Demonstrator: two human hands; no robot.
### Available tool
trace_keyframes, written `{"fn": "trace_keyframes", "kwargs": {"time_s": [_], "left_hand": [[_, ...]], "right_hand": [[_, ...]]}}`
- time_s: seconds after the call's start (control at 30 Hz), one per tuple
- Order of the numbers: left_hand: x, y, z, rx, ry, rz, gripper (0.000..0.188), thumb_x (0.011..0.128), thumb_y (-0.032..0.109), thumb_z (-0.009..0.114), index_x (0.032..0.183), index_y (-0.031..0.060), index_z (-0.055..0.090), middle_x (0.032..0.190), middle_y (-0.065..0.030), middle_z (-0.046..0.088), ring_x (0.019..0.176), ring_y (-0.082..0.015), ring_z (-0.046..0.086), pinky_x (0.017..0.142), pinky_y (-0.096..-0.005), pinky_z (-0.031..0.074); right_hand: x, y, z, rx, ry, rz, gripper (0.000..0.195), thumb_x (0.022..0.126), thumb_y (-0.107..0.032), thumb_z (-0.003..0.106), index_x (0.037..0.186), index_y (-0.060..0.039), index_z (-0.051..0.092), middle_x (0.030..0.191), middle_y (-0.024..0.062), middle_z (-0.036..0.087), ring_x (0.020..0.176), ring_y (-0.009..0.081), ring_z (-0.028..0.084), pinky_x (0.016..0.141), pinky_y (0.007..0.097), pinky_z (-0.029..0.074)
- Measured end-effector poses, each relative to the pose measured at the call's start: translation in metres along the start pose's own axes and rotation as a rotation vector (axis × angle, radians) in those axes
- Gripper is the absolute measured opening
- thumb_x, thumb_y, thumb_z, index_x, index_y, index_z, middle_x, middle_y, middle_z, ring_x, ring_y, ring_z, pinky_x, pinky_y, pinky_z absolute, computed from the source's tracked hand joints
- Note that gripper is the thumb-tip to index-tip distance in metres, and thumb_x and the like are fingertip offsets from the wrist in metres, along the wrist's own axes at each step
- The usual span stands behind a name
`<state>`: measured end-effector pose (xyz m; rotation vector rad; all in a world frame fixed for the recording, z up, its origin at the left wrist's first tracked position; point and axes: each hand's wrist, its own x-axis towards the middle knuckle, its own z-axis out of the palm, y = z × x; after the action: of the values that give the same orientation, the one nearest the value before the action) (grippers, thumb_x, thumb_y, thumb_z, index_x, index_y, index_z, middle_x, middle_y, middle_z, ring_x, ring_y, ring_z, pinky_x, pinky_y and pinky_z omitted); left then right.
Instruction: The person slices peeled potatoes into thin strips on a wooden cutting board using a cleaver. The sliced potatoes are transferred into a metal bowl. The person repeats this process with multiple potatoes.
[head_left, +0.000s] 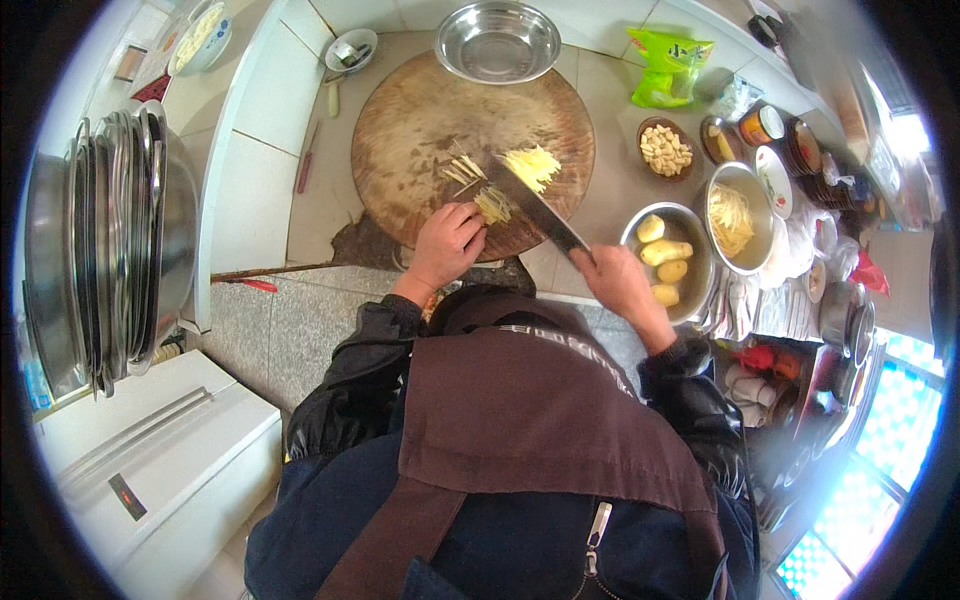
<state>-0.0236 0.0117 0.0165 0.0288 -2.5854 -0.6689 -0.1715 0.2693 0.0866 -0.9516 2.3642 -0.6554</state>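
Note:
My right hand grips the handle of a broad-bladed kitchen cleaver. Its blade slants up and left across a round wooden chopping board. Against the left side of some thin vegetable slices, the curled fingers of my left hand press near the board's front edge. Just beyond the blade lies a pile of pale yellow shreds, with a few loose strips to its left. The blade hides part of the slices.
A steel basin overlaps the board's far edge. Rightward stand a bowl of peeled potatoes, a bowl of shreds, a dish of garlic cloves and a green bag. A thin knife lies left; upright trays stand farther left.

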Motion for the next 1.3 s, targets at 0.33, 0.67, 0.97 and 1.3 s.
{"fn": "trace_keyframes", "kwargs": {"time_s": [0.33, 0.67, 0.97, 1.3], "left_hand": [[-0.005, -0.002, 0.001, -0.009, 0.012, -0.012, 0.012, 0.082, 0.007, 0.072, 0.092, 0.0001, 0.068, 0.102, -0.0110, 0.066, 0.097, -0.0301, 0.063, 0.083, -0.0401, 0.054], [0.004, 0.003, -0.004, -0.030, -0.014, -0.027, 0.011, 0.083, 0.009, 0.073, 0.089, 0.0017, 0.068, 0.100, -0.0105, 0.065, 0.093, -0.0303, 0.062, 0.081, -0.0397, 0.052], [-0.006, -0.005, -0.004, 0.039, 0.031, -0.018, 0.013, 0.082, 0.009, 0.074, 0.092, 0.0015, 0.070, 0.101, -0.0095, 0.067, 0.093, -0.0304, 0.064, 0.081, -0.0402, 0.054], [-0.011, -0.004, -0.003, 0.014, 0.007, -0.005, 0.010, 0.080, 0.007, 0.073, 0.089, 0.0021, 0.071, 0.100, -0.0098, 0.067, 0.093, -0.0288, 0.065, 0.082, -0.0391, 0.055]], "right_hand": [[0.003, 0.003, 0.003, -0.057, 0.016, -0.010, 0.043, 0.099, -0.035, 0.062, 0.075, 0.0013, 0.067, 0.072, 0.0280, 0.064, 0.073, 0.0489, 0.065, 0.065, 0.0559, 0.051], [0.004, 0.005, 0.010, 0.046, -0.028, -0.053, 0.042, 0.098, -0.033, 0.063, 0.075, 0.0017, 0.066, 0.072, 0.0278, 0.064, 0.073, 0.0485, 0.065, 0.066, 0.0555, 0.051], [-0.006, -0.018, -0.005, -0.010, -0.001, -0.035, 0.042, 0.099, -0.031, 0.062, 0.075, 0.0026, 0.066, 0.071, 0.0282, 0.063, 0.072, 0.0487, 0.064, 0.065, 0.0557, 0.050], [-0.005, -0.016, 0.003, -0.010, -0.006, -0.056, 0.040, 0.099, -0.031, 0.061, 0.076, 0.0017, 0.066, 0.071, 0.0289, 0.063, 0.073, 0.0498, 0.064, 0.065, 0.0567, 0.051]]}}
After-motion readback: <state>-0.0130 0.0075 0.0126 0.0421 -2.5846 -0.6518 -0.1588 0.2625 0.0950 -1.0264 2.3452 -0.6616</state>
